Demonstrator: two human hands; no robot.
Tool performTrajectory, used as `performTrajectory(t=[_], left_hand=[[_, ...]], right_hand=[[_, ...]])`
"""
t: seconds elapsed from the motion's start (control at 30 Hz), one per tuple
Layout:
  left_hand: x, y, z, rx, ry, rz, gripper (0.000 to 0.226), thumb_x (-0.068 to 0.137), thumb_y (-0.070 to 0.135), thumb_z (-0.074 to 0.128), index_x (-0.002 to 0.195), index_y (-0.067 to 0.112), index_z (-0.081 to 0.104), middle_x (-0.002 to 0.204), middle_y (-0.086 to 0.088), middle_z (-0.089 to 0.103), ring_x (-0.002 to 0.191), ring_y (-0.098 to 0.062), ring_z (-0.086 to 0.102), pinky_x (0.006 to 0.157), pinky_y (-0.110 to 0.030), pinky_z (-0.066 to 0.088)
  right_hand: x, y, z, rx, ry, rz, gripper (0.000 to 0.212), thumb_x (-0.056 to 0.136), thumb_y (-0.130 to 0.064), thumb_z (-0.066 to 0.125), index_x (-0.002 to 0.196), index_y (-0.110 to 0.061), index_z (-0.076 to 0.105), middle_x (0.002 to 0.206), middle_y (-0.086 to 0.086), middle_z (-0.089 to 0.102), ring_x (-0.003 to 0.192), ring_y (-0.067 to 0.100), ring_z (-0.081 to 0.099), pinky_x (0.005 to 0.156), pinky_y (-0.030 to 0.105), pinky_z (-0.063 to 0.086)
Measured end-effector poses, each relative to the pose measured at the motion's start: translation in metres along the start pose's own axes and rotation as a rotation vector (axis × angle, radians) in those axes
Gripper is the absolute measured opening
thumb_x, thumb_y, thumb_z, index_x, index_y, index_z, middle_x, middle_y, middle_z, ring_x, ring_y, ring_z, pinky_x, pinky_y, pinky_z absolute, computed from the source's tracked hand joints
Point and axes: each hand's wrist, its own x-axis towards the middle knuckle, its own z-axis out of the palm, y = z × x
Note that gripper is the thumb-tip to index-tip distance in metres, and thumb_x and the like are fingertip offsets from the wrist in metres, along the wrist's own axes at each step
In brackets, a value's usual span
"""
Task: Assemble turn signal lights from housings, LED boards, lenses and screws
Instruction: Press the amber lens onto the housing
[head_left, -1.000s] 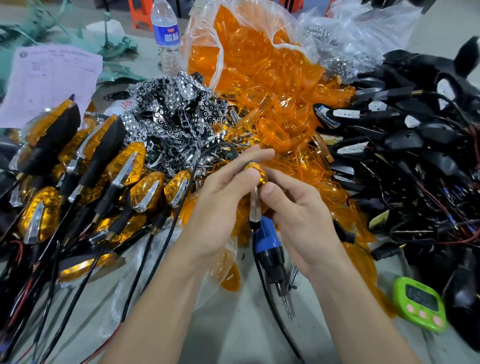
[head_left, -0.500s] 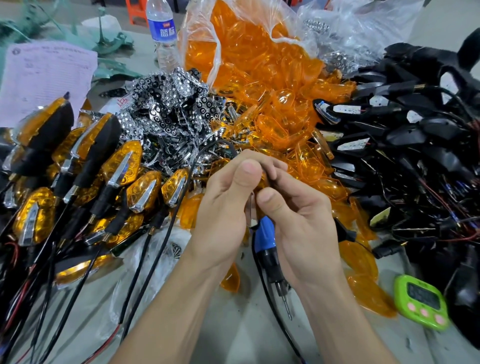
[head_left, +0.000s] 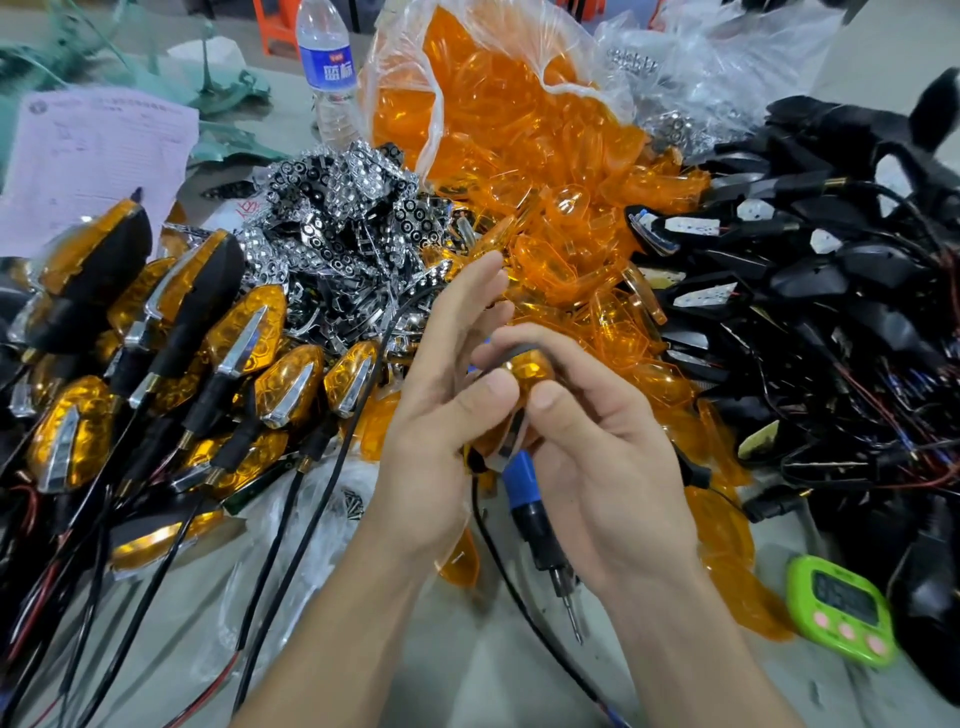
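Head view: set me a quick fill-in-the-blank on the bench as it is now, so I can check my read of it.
1. The right hand grips the light in progress above the screwdriver, whose body is black and ____.
2. The timer near the right forearm is ____.
3. The finished lights lie on the person's ____ side.
4. The bare black housings are heaped on the person's ____ side.
Missing words: blue; green; left; right.
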Motion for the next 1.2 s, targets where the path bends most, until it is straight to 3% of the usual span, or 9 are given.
performTrajectory(t=[0.1, 0.27, 0.43, 0.6, 0.73, 0.9, 0.97, 1.1, 1.2], left_hand=[[-0.002, 0.003, 0.003, -0.015, -0.027, -0.035, 0.050, 0.094, 0.030, 0.059, 0.143, 0.019, 0.057, 0.141, 0.000, 0.062, 0.114, -0.005, 0.063, 0.087, -0.012, 0.049], [-0.004, 0.003, 0.007, 0.097, -0.069, 0.006, 0.055, 0.094, 0.043, 0.067, 0.134, 0.005, 0.059, 0.137, -0.003, 0.063, 0.133, -0.024, 0.057, 0.108, -0.028, 0.044], [-0.005, 0.003, 0.020, 0.147, 0.057, 0.034, 0.041, 0.081, 0.032, 0.057, 0.117, 0.015, 0.067, 0.112, 0.000, 0.070, 0.107, -0.019, 0.067, 0.091, -0.029, 0.052], [-0.005, -0.002, 0.038, 0.302, 0.228, 0.159, 0.017, 0.089, 0.030, 0.057, 0.093, 0.014, 0.062, 0.085, 0.001, 0.062, 0.078, -0.012, 0.058, 0.072, -0.027, 0.048], [-0.004, -0.007, 0.037, 0.278, 0.240, 0.146, 0.016, 0.088, 0.026, 0.054, 0.092, 0.013, 0.062, 0.086, 0.001, 0.063, 0.080, -0.020, 0.060, 0.073, -0.038, 0.051], [0.001, -0.002, 0.028, 0.020, 0.090, -0.144, 0.033, 0.078, 0.038, 0.054, 0.102, 0.021, 0.070, 0.102, -0.007, 0.068, 0.098, -0.019, 0.062, 0.087, -0.036, 0.051], [0.002, -0.001, 0.019, -0.047, 0.037, -0.245, 0.033, 0.075, 0.041, 0.055, 0.099, 0.029, 0.075, 0.105, -0.005, 0.065, 0.102, -0.024, 0.057, 0.091, -0.044, 0.045], [0.003, -0.001, 0.009, -0.143, 0.088, -0.391, 0.065, 0.066, 0.040, 0.063, 0.114, -0.004, 0.062, 0.110, -0.011, 0.055, 0.103, -0.029, 0.051, 0.087, -0.046, 0.043], [0.001, -0.003, 0.015, -0.220, 0.111, -0.341, 0.060, 0.065, 0.037, 0.062, 0.112, 0.000, 0.065, 0.107, -0.011, 0.059, 0.103, -0.025, 0.059, 0.085, -0.035, 0.049]], right_hand=[[-0.003, -0.001, 0.006, 0.196, -0.001, 0.040, 0.030, 0.088, -0.017, 0.062, 0.114, -0.005, 0.068, 0.116, 0.019, 0.059, 0.100, 0.035, 0.049, 0.084, 0.048, 0.037], [-0.002, -0.003, 0.007, 0.221, 0.043, 0.050, 0.029, 0.086, -0.027, 0.063, 0.105, -0.008, 0.074, 0.107, 0.015, 0.062, 0.110, 0.029, 0.057, 0.099, 0.044, 0.044], [0.001, -0.002, 0.011, 0.202, 0.049, 0.071, 0.018, 0.086, -0.014, 0.066, 0.100, -0.002, 0.068, 0.105, 0.014, 0.061, 0.106, 0.031, 0.057, 0.090, 0.040, 0.044], [-0.001, 0.005, 0.013, 0.142, 0.104, 0.079, 0.018, 0.086, -0.003, 0.063, 0.091, -0.012, 0.078, 0.108, 0.007, 0.072, 0.111, 0.027, 0.064, 0.113, 0.055, 0.044], [0.000, 0.004, 0.014, 0.100, 0.113, 0.049, 0.016, 0.091, -0.003, 0.065, 0.093, -0.012, 0.078, 0.107, 0.003, 0.074, 0.107, 0.018, 0.068, 0.104, 0.038, 0.052], [0.005, 0.004, 0.010, -0.016, 0.157, -0.038, 0.016, 0.088, -0.006, 0.070, 0.103, -0.006, 0.073, 0.107, 0.010, 0.072, 0.104, 0.027, 0.068, 0.094, 0.040, 0.056], [0.007, 0.005, 0.009, -0.086, 0.142, -0.070, 0.019, 0.085, -0.002, 0.067, 0.103, -0.005, 0.072, 0.108, 0.013, 0.069, 0.104, 0.026, 0.065, 0.094, 0.041, 0.055], [0.005, 0.007, 0.013, -0.073, 0.137, -0.029, 0.034, 0.072, -0.007, 0.067, 0.105, -0.001, 0.073, 0.111, 0.025, 0.065, 0.089, 0.031, 0.053, 0.079, 0.039, 0.041], [0.005, 0.008, 0.016, 0.023, 0.173, -0.020, 0.030, 0.072, -0.014, 0.064, 0.098, -0.003, 0.076, 0.107, 0.024, 0.066, 0.086, 0.033, 0.046, 0.077, 0.045, 0.031]])
